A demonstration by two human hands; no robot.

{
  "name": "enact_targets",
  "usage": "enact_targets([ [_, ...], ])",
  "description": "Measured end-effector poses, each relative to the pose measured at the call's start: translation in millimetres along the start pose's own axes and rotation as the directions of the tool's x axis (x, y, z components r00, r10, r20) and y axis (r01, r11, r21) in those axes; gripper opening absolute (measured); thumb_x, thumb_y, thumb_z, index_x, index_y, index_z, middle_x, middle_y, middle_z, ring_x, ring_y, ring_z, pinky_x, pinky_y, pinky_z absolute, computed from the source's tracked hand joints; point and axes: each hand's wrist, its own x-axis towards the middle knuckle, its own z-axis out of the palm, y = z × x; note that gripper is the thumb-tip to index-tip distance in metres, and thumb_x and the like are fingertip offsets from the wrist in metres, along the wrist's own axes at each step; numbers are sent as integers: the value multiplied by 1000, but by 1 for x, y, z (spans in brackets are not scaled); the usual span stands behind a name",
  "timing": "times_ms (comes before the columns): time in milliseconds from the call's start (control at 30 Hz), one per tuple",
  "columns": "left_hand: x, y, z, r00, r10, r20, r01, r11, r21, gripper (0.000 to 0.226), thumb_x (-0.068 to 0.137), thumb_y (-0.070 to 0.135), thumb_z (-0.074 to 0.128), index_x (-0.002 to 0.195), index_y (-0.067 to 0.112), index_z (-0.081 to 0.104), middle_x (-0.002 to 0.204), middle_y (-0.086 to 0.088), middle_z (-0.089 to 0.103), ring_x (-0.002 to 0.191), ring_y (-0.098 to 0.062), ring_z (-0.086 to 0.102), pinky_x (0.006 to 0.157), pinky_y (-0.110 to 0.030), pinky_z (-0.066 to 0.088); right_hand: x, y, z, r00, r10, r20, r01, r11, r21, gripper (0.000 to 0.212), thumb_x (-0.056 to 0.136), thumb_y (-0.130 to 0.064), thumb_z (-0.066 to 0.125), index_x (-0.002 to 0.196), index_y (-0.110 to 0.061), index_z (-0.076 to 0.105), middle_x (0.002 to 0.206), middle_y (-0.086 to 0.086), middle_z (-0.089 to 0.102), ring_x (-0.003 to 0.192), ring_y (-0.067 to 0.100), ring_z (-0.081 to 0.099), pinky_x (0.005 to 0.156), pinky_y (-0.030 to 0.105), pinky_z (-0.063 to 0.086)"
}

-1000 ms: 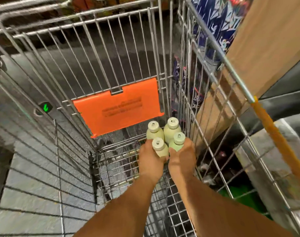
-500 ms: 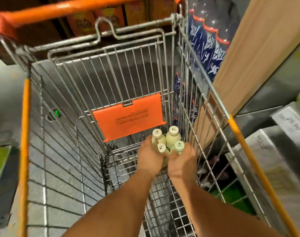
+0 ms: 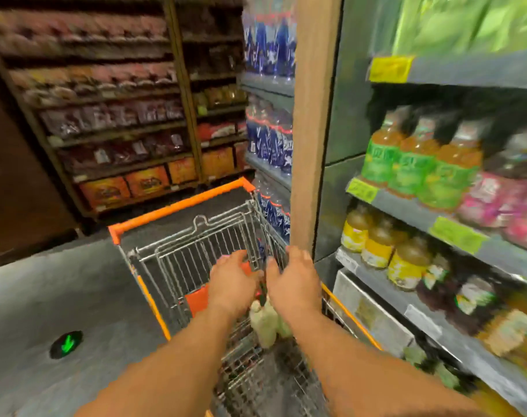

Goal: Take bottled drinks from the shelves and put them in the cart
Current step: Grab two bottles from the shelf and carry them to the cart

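Head view, looking forward and down. The fingers (image 3: pixel 241 257) of the left hand (image 3: pixel 232 284) are extended and relaxed, holding nothing; the fingers (image 3: pixel 301 255) of the right hand (image 3: pixel 295 284) are likewise spread and loosely straight, also empty. Both hands hover side by side, palms down, above the basket of the cart (image 3: pixel 196 254), with a narrow gap between them. Directly below that gap, a cluster of pale green bottles (image 3: pixel 266 322) stands upright on the wire floor of the cart, toward its right side; their caps are partly hidden by the hands, and motion blur prevents an exact count. Neither hand touches the bottles. An orange panel (image 3: pixel 197 297) shows against the cart's wire front wall, just left of the bottles and partly behind the left hand. The cart's rim is trimmed in orange and a folded wire child-seat frame spans its far end.

To the right of the cart, close beside it, stand grey shelves (image 3: pixel 454 227) carrying bottled drinks: orange drinks with green labels (image 3: pixel 406 164) on an upper tier, amber bottles with yellow labels (image 3: pixel 376 248) one tier lower, and pink packs (image 3: pixel 503 203) farther right. A wooden upright (image 3: pixel 313 115) separates these from blue-labelled bottles (image 3: pixel 271 145) beyond. Dark shelving with packaged goods (image 3: pixel 115 115) fills the background. A green arrow marker (image 3: pixel 66 344) lies on the grey floor to the left.
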Motion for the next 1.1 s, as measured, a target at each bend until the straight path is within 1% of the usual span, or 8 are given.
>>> enact_targets([
  [233,-86,144,-136,958,281,-54,-284,957,-65,48,81,40,72,125,22,65,120,-8,67,113,-29,60,96,-41,48,-51,-103,-203,959,-10,-284,14,1000,11,45,92,-46,52,126,-17,53,125,5,53,114,29,54,89,38,44],
  [400,-156,256,-177,882,462,-90,-470,868,-159,58,82,40,73,134,18,60,129,-13,62,122,-32,55,105,-42,43,-94,-127,-328,903,-22,-429,16,1000,-19,43,92,-49,51,123,-20,53,124,2,52,113,27,53,87,38,43],
  [600,-272,373,-181,770,631,-99,-627,718,-301,52,80,37,75,127,16,65,122,-11,68,114,-30,62,97,-38,49,-168,-100,-476,816,10,-578,-81,992,-98,43,92,-55,46,119,-22,52,118,2,53,104,28,56,81,37,46],
  [767,-374,444,-164,682,730,-52,-678,603,-420,51,85,37,73,131,18,61,129,-9,64,115,-31,60,99,-39,48,-246,-57,-593,723,52,-689,-208,967,-145,51,93,-59,42,126,-20,49,125,2,51,111,26,54,90,40,47],
  [833,-414,470,-155,649,760,-21,-680,568,-463,52,86,36,73,132,16,60,130,-10,62,118,-31,58,102,-42,47,-279,-41,-627,685,75,-724,-248,959,-135,52,93,-59,43,127,-21,50,125,1,50,110,24,53,90,39,47],
  [933,-472,505,-144,592,806,-3,-703,515,-490,58,85,41,74,135,16,58,131,-9,62,117,-28,60,98,-32,45,-324,-17,-671,632,95,-769,-295,947,-126,47,93,-54,49,123,-18,52,122,4,52,110,25,54,91,39,46],
  [1033,-527,536,-129,529,848,17,-742,472,-477,58,86,48,70,136,22,57,135,-6,59,125,-27,55,105,-37,43,-363,4,-711,582,104,-807,-338,933,-123,45,92,-50,52,121,-16,54,122,7,54,111,28,56,90,38,45],
  [1100,-559,554,-117,487,872,41,-744,440,-504,57,87,46,69,137,20,56,135,-6,57,122,-25,56,100,-33,44,-386,18,-737,571,102,-814,-379,913,-151,49,93,-51,51,125,-14,53,126,8,52,111,28,56,90,39,46],
])
